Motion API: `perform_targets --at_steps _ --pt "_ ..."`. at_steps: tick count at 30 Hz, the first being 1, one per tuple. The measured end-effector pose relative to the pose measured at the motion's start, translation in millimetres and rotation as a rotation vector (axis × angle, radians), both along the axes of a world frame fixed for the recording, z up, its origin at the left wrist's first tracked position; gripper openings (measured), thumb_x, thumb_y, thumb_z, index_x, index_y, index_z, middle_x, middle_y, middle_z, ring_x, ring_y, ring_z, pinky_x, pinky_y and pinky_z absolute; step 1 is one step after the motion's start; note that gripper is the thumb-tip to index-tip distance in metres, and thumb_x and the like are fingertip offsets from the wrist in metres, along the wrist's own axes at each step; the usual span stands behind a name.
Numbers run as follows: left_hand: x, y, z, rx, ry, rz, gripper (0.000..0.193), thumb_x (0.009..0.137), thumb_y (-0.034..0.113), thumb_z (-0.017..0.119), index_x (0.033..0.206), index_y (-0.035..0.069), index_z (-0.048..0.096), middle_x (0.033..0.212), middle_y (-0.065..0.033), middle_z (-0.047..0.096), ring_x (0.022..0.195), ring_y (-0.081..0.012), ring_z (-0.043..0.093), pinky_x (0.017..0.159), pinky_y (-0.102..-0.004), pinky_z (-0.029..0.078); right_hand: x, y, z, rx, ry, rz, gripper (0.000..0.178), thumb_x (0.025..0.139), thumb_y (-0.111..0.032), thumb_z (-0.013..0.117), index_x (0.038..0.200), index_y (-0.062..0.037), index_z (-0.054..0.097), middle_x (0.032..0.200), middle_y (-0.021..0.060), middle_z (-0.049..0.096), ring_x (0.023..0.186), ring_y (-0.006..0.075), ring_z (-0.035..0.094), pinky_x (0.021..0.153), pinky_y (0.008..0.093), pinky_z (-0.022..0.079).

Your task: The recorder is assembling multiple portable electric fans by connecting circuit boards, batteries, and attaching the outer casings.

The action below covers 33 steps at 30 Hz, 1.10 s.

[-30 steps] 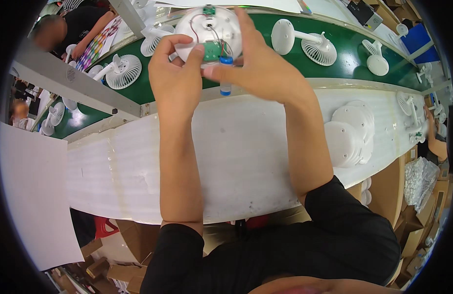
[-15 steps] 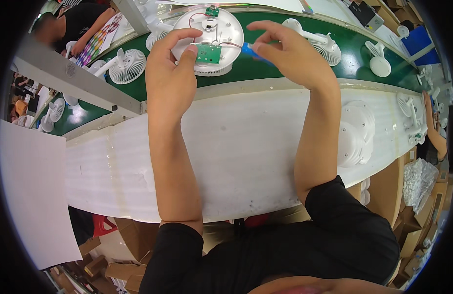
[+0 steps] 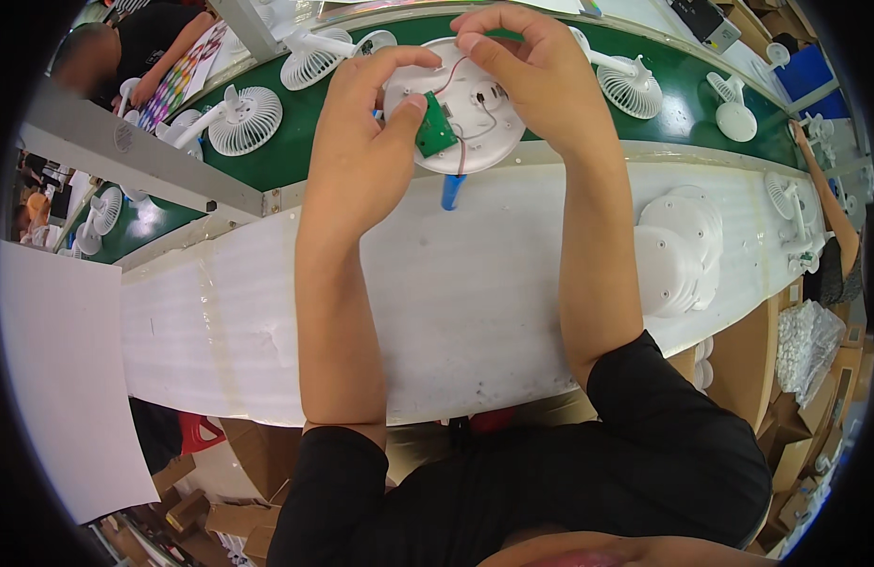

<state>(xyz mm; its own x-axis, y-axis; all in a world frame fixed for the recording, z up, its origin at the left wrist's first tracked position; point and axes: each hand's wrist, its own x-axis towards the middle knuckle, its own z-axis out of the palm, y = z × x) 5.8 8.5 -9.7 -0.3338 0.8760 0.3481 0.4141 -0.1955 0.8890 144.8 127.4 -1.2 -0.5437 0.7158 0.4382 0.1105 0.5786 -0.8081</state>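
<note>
My left hand (image 3: 361, 142) grips the left side of a round white fan base (image 3: 496, 144), its thumb against a green circuit board (image 3: 435, 127). Thin wires run across the base's open inside. A blue cylinder (image 3: 451, 192), which looks like a battery, hangs from wires at the near rim. My right hand (image 3: 543, 85) is at the far right rim, thumb and fingers drawn together. Those fingers cover whatever they pinch, and a reddish wire leads toward them.
White discs (image 3: 678, 260) lie stacked right of my right forearm. Beyond the padded bench (image 3: 465, 312) runs a green belt (image 3: 305, 128) with several white fans. A grey post (image 3: 144, 142) rises at left. Other people work at far left and far right.
The base has turned and shifted right. The blue cylinder, earlier by my right hand, now hangs at the near rim. My right hand has moved up to the far rim.
</note>
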Motion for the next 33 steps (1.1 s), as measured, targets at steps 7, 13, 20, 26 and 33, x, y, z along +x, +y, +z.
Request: perform_targets --at_steps 7,13,20,26,33 --pt "-6.3 0.7 0.9 -0.040 -0.023 -0.028 0.038 0.087 -0.002 0.053 0.120 0.010 0.067 0.112 -0.0086 0.059 0.091 -0.0163 0.050 0.073 -0.0259 0.044 7.2 15.8 -7.8 0.069 0.145 0.181 0.021 0.080 -0.008 0.068 0.100 -0.0057 0.073 0.107 0.0075 0.067 0.092 0.0184 0.059 0.076 0.0280 0.050" --pt "-3.4 -1.9 7.5 -0.025 -0.167 0.060 0.039 0.091 -0.005 0.053 0.124 0.010 0.067 0.092 -0.0049 0.061 0.076 -0.0081 0.050 0.063 -0.0180 0.040 16.9 1.7 -8.7 0.378 0.158 0.188 0.025 0.077 -0.006 0.066 0.102 -0.0054 0.072 0.107 0.0075 0.067 0.091 0.0187 0.059 0.077 0.0279 0.051" --pt "-8.9 -3.8 10.2 -0.063 -0.306 0.056 0.038 0.087 -0.001 0.055 0.121 0.009 0.067 0.112 -0.0091 0.059 0.090 -0.0174 0.053 0.074 -0.0267 0.045 7.7 8.0 -10.0 0.105 0.185 0.242 0.026 0.074 -0.006 0.065 0.099 -0.0045 0.072 0.102 0.0087 0.066 0.087 0.0193 0.058 0.076 0.0281 0.050" --pt "-7.0 -2.8 3.5 0.075 -0.003 -0.024 0.032 0.086 0.000 0.057 0.116 0.007 0.067 0.103 -0.0095 0.060 0.087 -0.0204 0.056 0.077 -0.0304 0.046 4.6 2.2 0.9 -0.064 0.051 0.086 0.019 0.075 -0.008 0.065 0.092 -0.0027 0.071 0.094 0.0099 0.063 0.080 0.0196 0.058 0.069 0.0284 0.050" --pt "10.5 1.9 3.1 0.055 0.102 0.092 0.018 0.086 0.004 0.059 0.103 0.003 0.064 0.094 -0.0102 0.060 0.086 -0.0235 0.057 0.079 -0.0338 0.047 -12.6 -21.5 6.9 -0.016 -0.056 -0.109 0.014 0.076 -0.011 0.067 0.086 -0.0020 0.070 0.090 0.0106 0.064 0.072 0.0171 0.057 0.062 0.0257 0.048"
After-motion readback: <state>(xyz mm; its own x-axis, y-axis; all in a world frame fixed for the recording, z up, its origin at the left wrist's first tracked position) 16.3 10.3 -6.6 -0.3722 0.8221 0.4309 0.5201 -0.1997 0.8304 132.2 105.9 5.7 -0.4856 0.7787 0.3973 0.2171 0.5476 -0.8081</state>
